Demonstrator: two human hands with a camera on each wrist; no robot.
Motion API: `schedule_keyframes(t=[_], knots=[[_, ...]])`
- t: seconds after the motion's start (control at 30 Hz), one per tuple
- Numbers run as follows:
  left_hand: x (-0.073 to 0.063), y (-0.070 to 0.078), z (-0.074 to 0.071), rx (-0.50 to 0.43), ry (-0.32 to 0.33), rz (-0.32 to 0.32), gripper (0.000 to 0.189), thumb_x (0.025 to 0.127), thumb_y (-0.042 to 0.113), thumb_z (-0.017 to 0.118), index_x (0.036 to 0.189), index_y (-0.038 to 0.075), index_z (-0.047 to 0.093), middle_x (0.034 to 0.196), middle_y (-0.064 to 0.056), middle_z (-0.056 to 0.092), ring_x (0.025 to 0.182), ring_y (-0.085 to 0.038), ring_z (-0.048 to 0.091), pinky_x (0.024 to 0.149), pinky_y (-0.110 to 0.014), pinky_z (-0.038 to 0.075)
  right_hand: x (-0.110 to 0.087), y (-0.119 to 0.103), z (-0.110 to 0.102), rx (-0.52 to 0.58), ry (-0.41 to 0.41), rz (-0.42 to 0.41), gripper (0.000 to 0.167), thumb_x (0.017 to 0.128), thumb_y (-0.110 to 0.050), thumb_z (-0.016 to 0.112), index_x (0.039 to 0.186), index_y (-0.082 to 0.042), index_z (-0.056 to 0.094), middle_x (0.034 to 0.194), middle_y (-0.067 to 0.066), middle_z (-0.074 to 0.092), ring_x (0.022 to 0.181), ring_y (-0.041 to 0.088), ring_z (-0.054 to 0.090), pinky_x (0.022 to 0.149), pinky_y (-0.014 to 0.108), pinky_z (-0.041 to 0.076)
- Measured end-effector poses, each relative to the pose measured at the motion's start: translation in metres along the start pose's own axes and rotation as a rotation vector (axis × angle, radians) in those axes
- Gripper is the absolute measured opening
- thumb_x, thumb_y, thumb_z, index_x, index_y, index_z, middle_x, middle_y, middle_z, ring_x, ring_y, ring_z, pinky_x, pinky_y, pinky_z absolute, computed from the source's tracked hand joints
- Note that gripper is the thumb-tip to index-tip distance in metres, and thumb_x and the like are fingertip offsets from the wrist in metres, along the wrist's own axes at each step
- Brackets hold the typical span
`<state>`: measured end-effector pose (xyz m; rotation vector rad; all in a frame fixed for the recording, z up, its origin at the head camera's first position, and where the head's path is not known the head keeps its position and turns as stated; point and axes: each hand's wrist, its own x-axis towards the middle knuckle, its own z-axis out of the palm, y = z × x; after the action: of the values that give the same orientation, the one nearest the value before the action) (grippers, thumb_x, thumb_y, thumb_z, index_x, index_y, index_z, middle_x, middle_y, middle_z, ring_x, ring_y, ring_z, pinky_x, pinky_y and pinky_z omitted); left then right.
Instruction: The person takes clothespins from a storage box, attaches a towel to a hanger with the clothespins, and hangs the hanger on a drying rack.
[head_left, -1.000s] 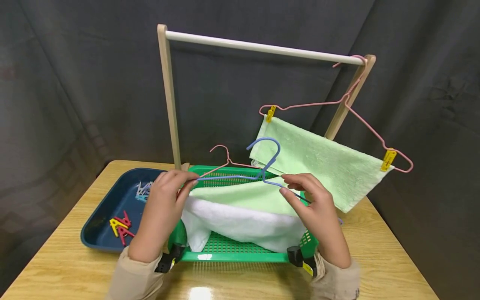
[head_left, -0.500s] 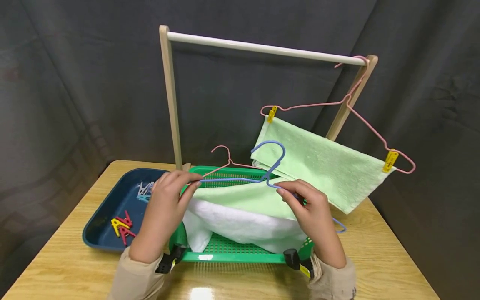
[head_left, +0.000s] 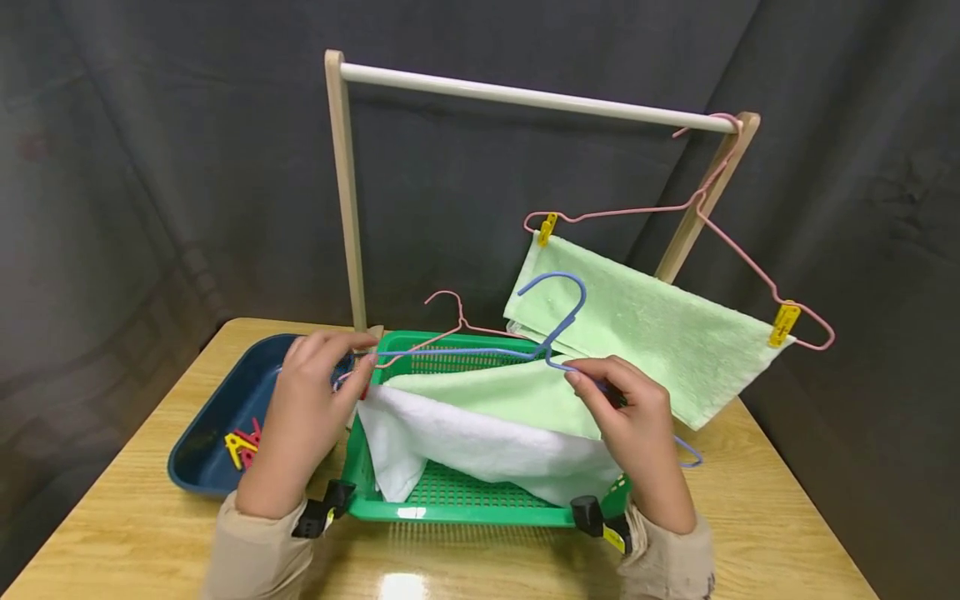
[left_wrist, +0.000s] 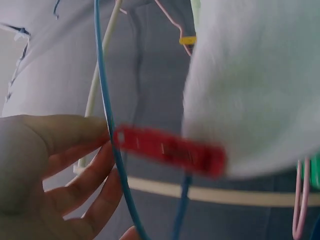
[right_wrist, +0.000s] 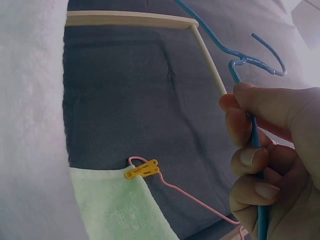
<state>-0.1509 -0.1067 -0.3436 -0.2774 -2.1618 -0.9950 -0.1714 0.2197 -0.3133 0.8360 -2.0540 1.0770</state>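
One drying rack (head_left: 525,97) at twelve o'clock, one basket (head_left: 495,515) at six, one tray (head_left: 206,433) at eight. Two pink hangers (head_left: 637,211), one blue hanger (head_left: 560,331). Two yellow clothespins (head_left: 783,323) on one hung towel (head_left: 637,325), three o'clock.

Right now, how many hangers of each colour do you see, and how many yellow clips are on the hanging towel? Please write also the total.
Blue hanger: 1
Pink hangers: 2
Yellow clips on hanging towel: 2
Total: 5
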Motion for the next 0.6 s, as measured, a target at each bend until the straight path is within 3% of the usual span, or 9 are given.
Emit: schedule_keyframes(t=[0.13,0.2,0.43,0.6], knots=[[0.000,-0.011,-0.007,-0.014,0.063,-0.094,0.017,0.096,0.001,0.066,0.111,0.000,0.073,0.110,-0.021,0.065,0.106,-0.041,0.055,0.088,-0.057,0.043,0.000,0.001,-0.003,0.013,0.031,0.003,0.024,0.081,0.017,0.073,0.095,-0.002,0.078,0.078,0.002,0.067,0.061,0.006,0.045,0.054,0.019,0.037],[-0.001,-0.017,-0.008,-0.026,0.063,-0.152,0.019,0.099,0.002,0.060,0.114,-0.002,0.070,0.112,-0.023,0.062,0.110,-0.042,0.054,0.091,-0.058,0.042,0.000,0.002,-0.004,0.016,0.046,0.000,0.024,0.081,0.017,0.073,0.094,-0.002,0.078,0.079,0.003,0.068,0.061,0.006,0.046,0.054,0.019,0.037],[0.001,-0.036,-0.008,-0.105,-0.033,-0.344,0.029,0.107,0.004,0.042,0.128,-0.005,0.059,0.125,-0.024,0.056,0.117,-0.040,0.051,0.096,-0.056,0.043,-0.001,0.002,-0.006,0.019,0.067,0.012,0.026,0.080,0.019,0.073,0.094,-0.002,0.078,0.081,0.004,0.070,0.062,0.005,0.049,0.055,0.017,0.039],[0.002,-0.047,-0.008,-0.102,-0.121,-0.425,0.033,0.106,0.001,0.038,0.134,-0.008,0.052,0.126,-0.027,0.054,0.119,-0.043,0.049,0.096,-0.056,0.040,0.000,0.001,-0.008,0.038,0.086,0.005,0.024,0.080,0.022,0.071,0.094,0.003,0.077,0.081,0.007,0.070,0.065,0.004,0.057,0.058,0.015,0.043]])
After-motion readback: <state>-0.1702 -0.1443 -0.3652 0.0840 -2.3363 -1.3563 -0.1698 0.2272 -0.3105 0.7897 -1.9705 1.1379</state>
